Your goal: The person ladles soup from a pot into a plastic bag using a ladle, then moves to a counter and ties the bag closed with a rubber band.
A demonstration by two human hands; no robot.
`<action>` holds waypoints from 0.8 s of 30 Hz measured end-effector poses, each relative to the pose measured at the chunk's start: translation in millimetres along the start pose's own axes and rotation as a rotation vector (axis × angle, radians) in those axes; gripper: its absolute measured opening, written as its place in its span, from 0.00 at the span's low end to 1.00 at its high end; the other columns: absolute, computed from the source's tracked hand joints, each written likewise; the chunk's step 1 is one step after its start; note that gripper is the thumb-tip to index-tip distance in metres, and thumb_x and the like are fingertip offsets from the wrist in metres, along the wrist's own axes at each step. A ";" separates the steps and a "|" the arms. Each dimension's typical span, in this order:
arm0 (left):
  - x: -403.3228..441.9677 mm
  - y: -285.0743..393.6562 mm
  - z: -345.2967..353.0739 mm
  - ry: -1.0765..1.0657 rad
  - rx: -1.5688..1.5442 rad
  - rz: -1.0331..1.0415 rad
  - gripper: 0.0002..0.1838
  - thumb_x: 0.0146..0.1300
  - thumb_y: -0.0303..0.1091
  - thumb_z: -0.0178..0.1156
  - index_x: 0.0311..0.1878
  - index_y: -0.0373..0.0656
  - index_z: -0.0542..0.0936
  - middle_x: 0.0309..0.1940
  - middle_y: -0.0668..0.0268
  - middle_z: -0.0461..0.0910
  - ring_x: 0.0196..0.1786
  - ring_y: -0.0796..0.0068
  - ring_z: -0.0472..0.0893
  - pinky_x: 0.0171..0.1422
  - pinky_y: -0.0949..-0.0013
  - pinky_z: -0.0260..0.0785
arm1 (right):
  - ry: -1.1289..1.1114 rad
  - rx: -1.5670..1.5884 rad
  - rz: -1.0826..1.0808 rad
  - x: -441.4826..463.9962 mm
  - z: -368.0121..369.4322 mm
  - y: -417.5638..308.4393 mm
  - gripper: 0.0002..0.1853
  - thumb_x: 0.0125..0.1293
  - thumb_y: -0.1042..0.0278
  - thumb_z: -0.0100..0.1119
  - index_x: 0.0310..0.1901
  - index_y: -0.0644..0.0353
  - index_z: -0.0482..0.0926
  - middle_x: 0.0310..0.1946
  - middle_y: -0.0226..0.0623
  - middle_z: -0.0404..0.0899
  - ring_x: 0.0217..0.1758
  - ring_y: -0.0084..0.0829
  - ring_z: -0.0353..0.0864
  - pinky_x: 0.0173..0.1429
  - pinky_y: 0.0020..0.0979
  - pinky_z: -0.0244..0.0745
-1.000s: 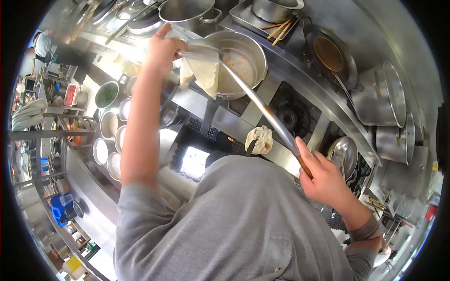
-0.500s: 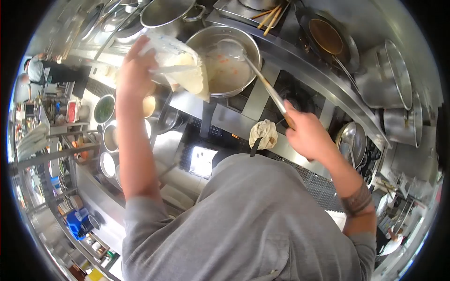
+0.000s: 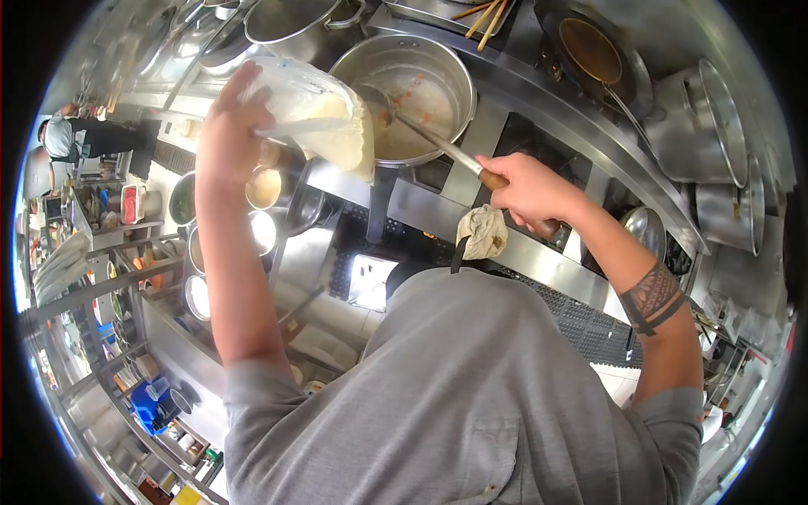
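Observation:
My left hand (image 3: 231,118) is closed on a tilted, translucent plastic jug (image 3: 307,93) with pale yellow, creamy contents. Its wide mouth overlaps the left rim of a large steel pot (image 3: 465,76). Inside the pot is a cloudy, pale liquid with small orange bits. With my right hand (image 3: 534,192) I grip the wooden handle of a long metal ladle (image 3: 438,143). The ladle's head is at the left side of the pot, close beside the jug's mouth and partly hidden by it. Whether the two touch, I cannot tell.
A second steel pot (image 3: 295,21) stands behind the jug. Right of the pot are a wok (image 3: 635,80) with a round strainer and stacked steel pots (image 3: 694,126). A crumpled cloth (image 3: 481,233) hangs at the stove's front. Several food containers (image 3: 263,188) stand left. A person (image 3: 63,135) is far left.
The ladle's head has swung from the back of the pot to its left side, beside the jug. My right hand has shifted slightly up and left; the jug stays tilted over the rim.

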State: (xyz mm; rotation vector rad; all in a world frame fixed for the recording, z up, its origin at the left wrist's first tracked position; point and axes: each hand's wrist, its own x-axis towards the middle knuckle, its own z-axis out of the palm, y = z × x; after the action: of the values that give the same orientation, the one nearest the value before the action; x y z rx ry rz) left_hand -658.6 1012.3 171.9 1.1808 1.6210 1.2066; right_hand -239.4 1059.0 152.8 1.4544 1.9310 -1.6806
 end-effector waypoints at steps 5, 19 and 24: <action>12.4 -4.2 -4.2 0.023 0.186 0.122 0.25 0.52 0.03 0.50 0.50 0.31 0.86 0.78 0.51 0.69 0.73 0.53 0.79 0.63 0.64 0.78 | -0.185 0.508 0.132 -23.2 -28.3 -14.9 0.25 0.61 0.80 0.60 0.62 0.72 0.76 0.24 0.36 0.78 0.17 0.23 0.76 0.18 0.31 0.72; -2.3 26.7 15.4 0.172 -0.064 -0.107 0.28 0.48 0.07 0.54 0.51 0.38 0.88 0.78 0.54 0.70 0.71 0.55 0.78 0.66 0.66 0.74 | -0.197 0.988 -0.027 -86.0 -28.6 29.3 0.27 0.69 0.78 0.55 0.69 0.73 0.68 0.33 0.37 0.77 0.17 0.18 0.76 0.14 0.24 0.71; 3.9 25.2 23.6 0.027 0.256 0.112 0.46 0.48 0.19 0.57 0.79 0.40 0.71 0.66 0.61 0.78 0.56 0.68 0.82 0.54 0.71 0.72 | -0.045 1.025 -0.068 -119.1 -35.5 8.1 0.30 0.69 0.78 0.55 0.73 0.74 0.65 0.32 0.39 0.77 0.16 0.19 0.74 0.14 0.24 0.69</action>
State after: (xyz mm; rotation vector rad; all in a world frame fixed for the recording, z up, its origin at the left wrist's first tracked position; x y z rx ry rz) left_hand -631.9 1024.8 190.3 1.4367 1.7896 1.1104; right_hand -158.8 1024.6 241.2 1.5532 1.0651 -2.9051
